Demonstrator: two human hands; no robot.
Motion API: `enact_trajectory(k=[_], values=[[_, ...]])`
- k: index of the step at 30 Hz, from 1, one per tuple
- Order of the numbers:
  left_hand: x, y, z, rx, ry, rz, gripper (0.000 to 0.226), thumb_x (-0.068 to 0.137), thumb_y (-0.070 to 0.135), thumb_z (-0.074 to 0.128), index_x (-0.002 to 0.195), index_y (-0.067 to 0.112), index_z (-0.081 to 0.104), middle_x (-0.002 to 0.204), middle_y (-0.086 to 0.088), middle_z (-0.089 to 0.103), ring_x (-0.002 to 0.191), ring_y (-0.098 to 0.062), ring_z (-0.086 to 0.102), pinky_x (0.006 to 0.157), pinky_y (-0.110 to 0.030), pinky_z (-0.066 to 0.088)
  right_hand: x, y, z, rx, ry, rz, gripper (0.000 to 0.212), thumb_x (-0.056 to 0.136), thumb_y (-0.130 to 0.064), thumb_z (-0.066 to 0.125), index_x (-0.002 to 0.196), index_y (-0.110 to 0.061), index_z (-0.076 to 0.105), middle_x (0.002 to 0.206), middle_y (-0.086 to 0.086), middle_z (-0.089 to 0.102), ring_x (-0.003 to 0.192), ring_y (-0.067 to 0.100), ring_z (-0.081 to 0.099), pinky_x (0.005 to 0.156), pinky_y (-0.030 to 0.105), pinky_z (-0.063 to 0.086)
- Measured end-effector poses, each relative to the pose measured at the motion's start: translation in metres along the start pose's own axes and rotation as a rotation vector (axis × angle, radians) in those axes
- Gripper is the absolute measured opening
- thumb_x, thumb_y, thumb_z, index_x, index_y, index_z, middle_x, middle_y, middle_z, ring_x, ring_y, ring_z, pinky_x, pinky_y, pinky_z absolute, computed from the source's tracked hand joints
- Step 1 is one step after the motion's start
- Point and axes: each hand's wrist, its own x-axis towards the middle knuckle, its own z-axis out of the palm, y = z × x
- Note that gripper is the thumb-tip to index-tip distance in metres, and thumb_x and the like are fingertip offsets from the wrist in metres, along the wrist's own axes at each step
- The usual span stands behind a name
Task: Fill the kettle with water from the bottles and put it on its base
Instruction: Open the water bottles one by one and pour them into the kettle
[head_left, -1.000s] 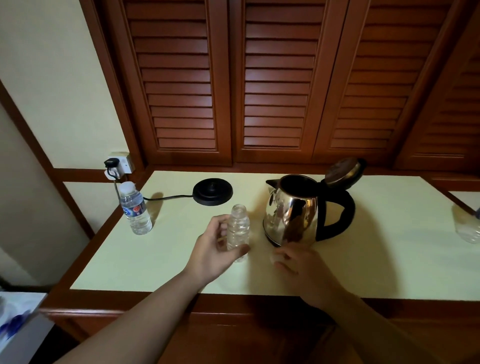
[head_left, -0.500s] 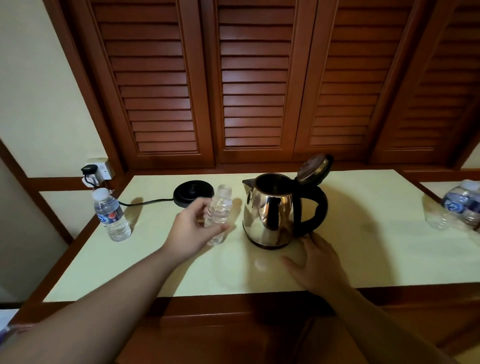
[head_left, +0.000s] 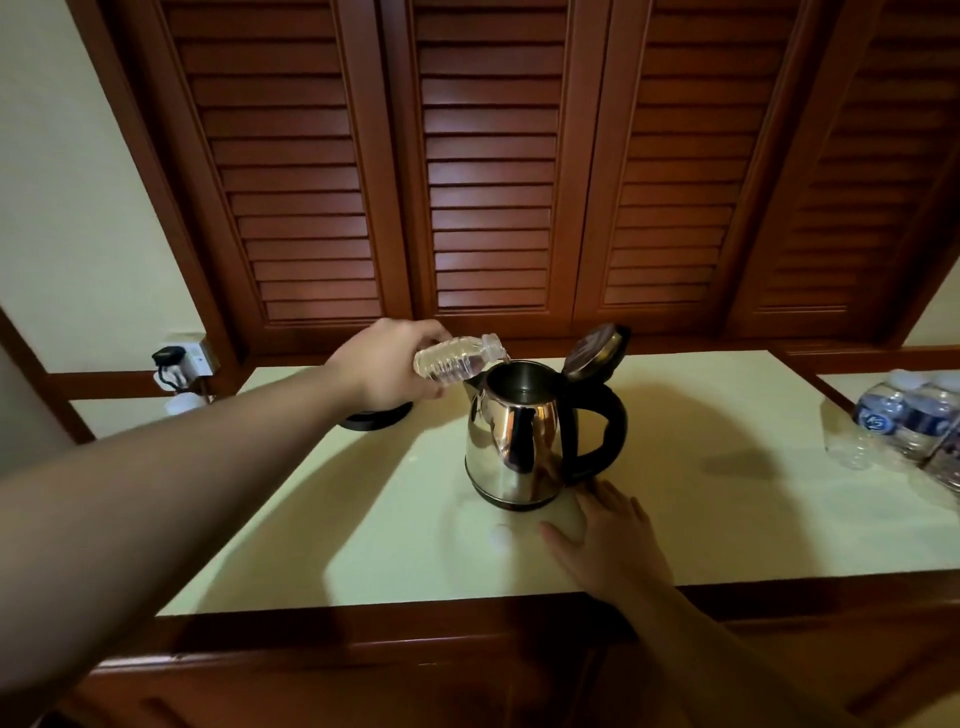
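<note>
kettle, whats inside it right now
The kettle stands lid-open on the counter. The left hand tips a bottle over its mouth. Only the dark inner wall shows; the water level is hidden below the rim.

One kettle (head_left: 514, 441), one base (head_left: 376, 415), three bottles (one held (head_left: 457, 358), two aside (head_left: 878, 415) (head_left: 930, 421)).

Left hand (head_left: 387, 366) held open bottle (head_left: 457, 358) tipped nearly horizontal, mouth over open kettle (head_left: 519, 441) on desk (head_left: 727, 509). Lid (head_left: 595, 351) stood up. Right hand (head_left: 618, 540) lay flat beside kettle's foot. Base (head_left: 376, 415) behind left wrist.
</note>
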Motion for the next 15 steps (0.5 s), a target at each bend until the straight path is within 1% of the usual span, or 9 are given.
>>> enact_trajectory(k=[5, 9, 15], values=[[0.013, 0.01, -0.018, 0.235, -0.088, 0.055, 0.062, 0.078, 0.043, 0.085, 0.133, 0.03, 0.06, 0.124, 0.0, 0.068, 0.116, -0.027, 0.062, 0.094, -0.046, 0.054, 0.0, 0.0, 0.001, 0.011, 0.004, 0.005, 0.086, 0.087, -0.074, 0.042, 0.158, -0.026, 0.032, 0.163, -0.003, 0.035, 0.152, 0.017, 0.024, 0.126, 0.044, 0.015], [0.018, 0.016, -0.028, 0.35, -0.103, 0.108, 0.06, 0.081, 0.042, 0.082, 0.136, 0.032, 0.06, 0.126, 0.001, 0.066, 0.118, -0.026, 0.062, 0.089, -0.041, 0.049, 0.0, 0.001, 0.001, 0.01, 0.014, 0.004, 0.085, 0.087, -0.074, 0.043, 0.156, -0.025, 0.035, 0.161, -0.003, 0.038, 0.151, 0.017, 0.026, 0.126, 0.044, 0.016], [0.019, 0.024, -0.043, 0.443, -0.144, 0.154, 0.057, 0.083, 0.047, 0.078, 0.135, 0.034, 0.059, 0.126, 0.001, 0.066, 0.116, -0.025, 0.063, 0.091, -0.044, 0.053, 0.001, 0.002, 0.002, 0.008, 0.038, -0.009, 0.082, 0.085, -0.073, 0.045, 0.153, -0.026, 0.04, 0.157, -0.004, 0.043, 0.148, 0.018, 0.031, 0.124, 0.045, 0.022]])
